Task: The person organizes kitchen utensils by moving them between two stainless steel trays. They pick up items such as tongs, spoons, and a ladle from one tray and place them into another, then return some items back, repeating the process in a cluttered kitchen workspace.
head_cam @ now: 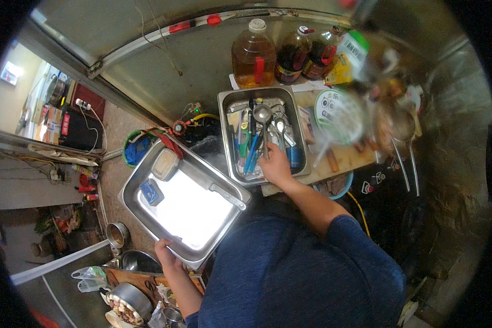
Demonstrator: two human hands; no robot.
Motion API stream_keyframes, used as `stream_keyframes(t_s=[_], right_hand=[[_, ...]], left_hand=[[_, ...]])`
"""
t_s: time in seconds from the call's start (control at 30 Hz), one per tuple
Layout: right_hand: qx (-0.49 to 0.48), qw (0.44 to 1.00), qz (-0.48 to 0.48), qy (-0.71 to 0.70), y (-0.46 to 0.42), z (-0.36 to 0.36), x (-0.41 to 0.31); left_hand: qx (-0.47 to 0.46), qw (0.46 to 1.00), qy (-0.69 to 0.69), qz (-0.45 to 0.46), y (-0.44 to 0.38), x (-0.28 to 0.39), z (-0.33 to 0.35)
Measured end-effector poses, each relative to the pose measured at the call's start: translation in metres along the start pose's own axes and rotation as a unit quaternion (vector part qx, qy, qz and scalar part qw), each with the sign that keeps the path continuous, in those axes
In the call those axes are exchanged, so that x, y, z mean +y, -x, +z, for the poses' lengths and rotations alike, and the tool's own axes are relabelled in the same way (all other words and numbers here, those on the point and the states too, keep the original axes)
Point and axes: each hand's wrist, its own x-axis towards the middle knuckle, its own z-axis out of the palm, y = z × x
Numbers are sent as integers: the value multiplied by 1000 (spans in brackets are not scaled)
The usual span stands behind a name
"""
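Observation:
My left hand (pixel 169 257) grips the near rim of a stainless steel pan (pixel 147 223), which is tilted and shines brightly inside. A small lidded container (pixel 165 164), a blue box (pixel 150 192) and a metal-handled utensil (pixel 226 196) lie in it; the utensil's far end is hard to make out. My right hand (pixel 275 166) holds the handle of a metal ladle (pixel 263 114) over a second steel pan (pixel 223 123). Beneath it are several pens (pixel 252 153), green-handled scissors (pixel 244 141), a metal spoon (pixel 281 125) and a blue cylinder (pixel 294 157).
Behind the second pan stand a large oil jug (pixel 253 57) and two dark bottles (pixel 291 57). A white tub (pixel 338 119) sits to the right on a board (pixel 348 162). A gas regulator (pixel 179 128) with a yellow hose is beyond the left pan. A pot (pixel 131 299) stands lower left.

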Motion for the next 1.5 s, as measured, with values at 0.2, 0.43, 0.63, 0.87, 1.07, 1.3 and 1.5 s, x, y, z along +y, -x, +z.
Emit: stream_keyframes(t_s=[0.2, 0.43, 0.63, 0.87, 1.07, 1.3, 1.5], right_hand=[[-292, 950, -109, -12, 58, -43, -73], [-426, 879, -210, 41, 82, 8, -119], [-431, 873, -208, 93, 86, 37, -139], [-399, 876, -241, 119, 88, 71, -136], [-377, 887, -254, 85, 91, 81, -134], [-428, 871, -208, 126, 91, 79, -151], [-443, 843, -206, 225, 93, 82, -141]], left_hand=[[5, 1000, 8, -20, -4, -2, -1], [-19, 1000, 20, -13, 0, 1, 15], [-12, 1000, -2, -21, 8, 6, 25], [-49, 998, 26, -29, -9, -9, 6], [-57, 997, 39, -19, 7, -2, 30], [-68, 997, 44, -12, 3, -5, 31], [-17, 999, -23, -32, 17, 5, 41]])
